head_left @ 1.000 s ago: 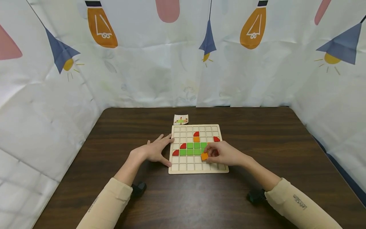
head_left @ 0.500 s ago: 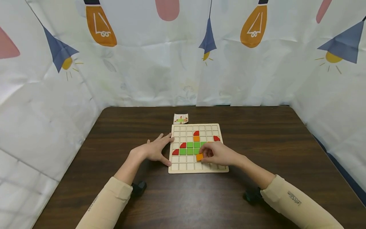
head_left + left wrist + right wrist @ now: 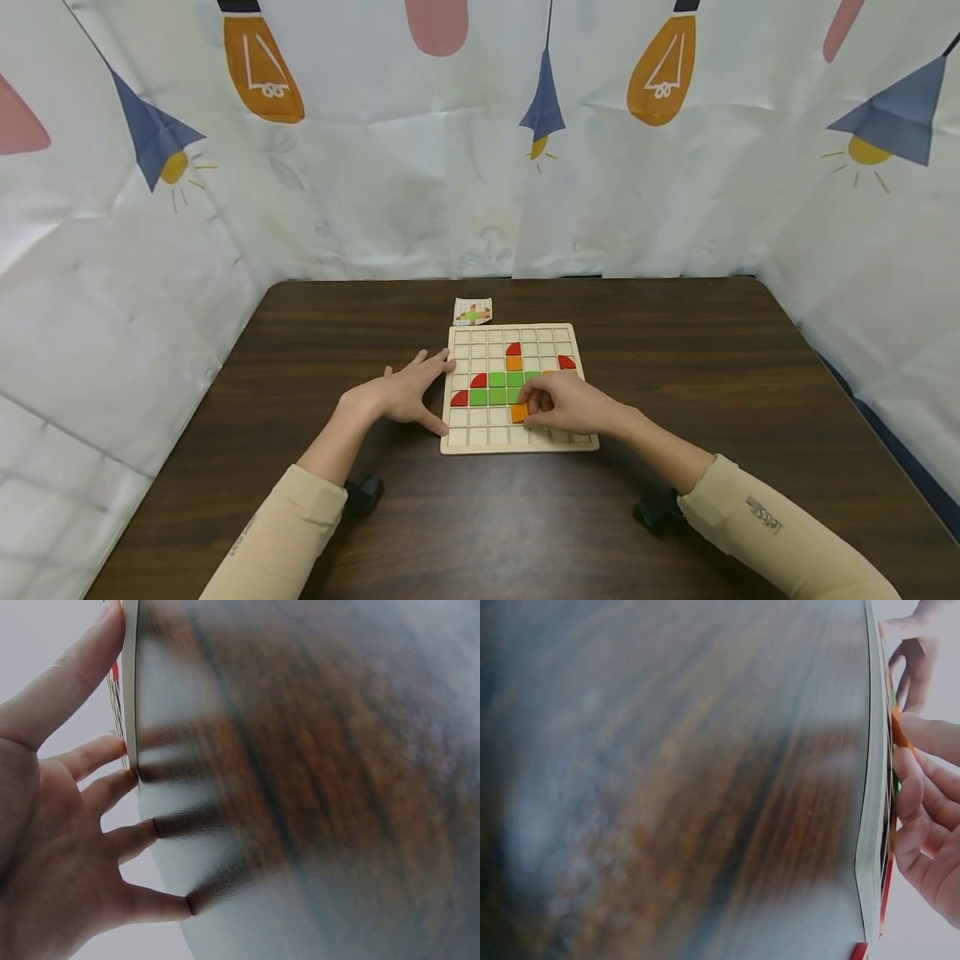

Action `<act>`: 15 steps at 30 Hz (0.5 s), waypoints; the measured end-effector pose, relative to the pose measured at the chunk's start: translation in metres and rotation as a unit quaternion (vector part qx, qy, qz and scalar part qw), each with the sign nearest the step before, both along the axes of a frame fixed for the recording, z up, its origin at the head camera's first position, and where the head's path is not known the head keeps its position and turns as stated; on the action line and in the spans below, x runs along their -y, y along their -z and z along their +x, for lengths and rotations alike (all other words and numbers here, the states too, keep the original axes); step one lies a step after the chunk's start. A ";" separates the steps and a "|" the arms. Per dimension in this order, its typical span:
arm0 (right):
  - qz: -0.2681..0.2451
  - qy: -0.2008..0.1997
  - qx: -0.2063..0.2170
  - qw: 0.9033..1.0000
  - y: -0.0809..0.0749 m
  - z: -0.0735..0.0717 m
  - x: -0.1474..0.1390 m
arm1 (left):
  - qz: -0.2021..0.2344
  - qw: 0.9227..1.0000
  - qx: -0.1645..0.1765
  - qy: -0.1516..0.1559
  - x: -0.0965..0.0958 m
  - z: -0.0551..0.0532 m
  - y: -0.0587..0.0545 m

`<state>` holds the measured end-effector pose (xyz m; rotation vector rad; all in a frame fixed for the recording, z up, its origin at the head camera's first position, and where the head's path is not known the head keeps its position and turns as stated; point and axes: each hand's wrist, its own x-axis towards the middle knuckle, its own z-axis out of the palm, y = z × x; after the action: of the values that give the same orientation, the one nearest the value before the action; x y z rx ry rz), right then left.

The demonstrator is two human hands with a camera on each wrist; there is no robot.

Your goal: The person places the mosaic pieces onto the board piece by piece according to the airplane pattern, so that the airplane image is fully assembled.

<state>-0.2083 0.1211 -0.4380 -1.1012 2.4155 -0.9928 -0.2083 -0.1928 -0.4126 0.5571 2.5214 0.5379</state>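
Observation:
My right hand pinches an orange square tile low over the wooden grid board, just below a row of green tiles. In the right wrist view the orange tile is tilted between thumb and fingers, close to the board's surface. Spread fingers of my left hand rest at the board's left edge, with the thumb against it in the left wrist view. Red quarter-round tiles and another orange square sit in grid cells. Part of the right side of the pattern is hidden behind my right hand.
A small card with a coloured grid picture lies behind the board's far left corner. All of this is on a dark wood table, with a patterned white curtain around it. A red piece shows at the board's edge.
My right hand has moved left with the orange tile, along the cells below the green tiles, and the tile now sits flatter over one cell. My left hand has stayed in place.

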 end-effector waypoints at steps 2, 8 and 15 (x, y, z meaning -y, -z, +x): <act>0.001 -0.001 -0.001 1.000 0.000 0.000 0.000 | 0.002 1.000 -0.003 0.001 0.000 0.000 0.000; -0.002 -0.007 -0.010 1.000 -0.004 0.002 -0.002 | -0.006 1.000 -0.004 0.001 0.001 -0.001 0.002; 0.001 -0.002 -0.006 1.000 -0.007 0.001 -0.013 | 0.001 1.000 -0.008 -0.002 0.002 0.000 0.002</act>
<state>-0.2076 0.1340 -0.4314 -1.1141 2.4223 -0.9854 -0.2086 -0.1946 -0.4150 0.5596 2.5369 0.5382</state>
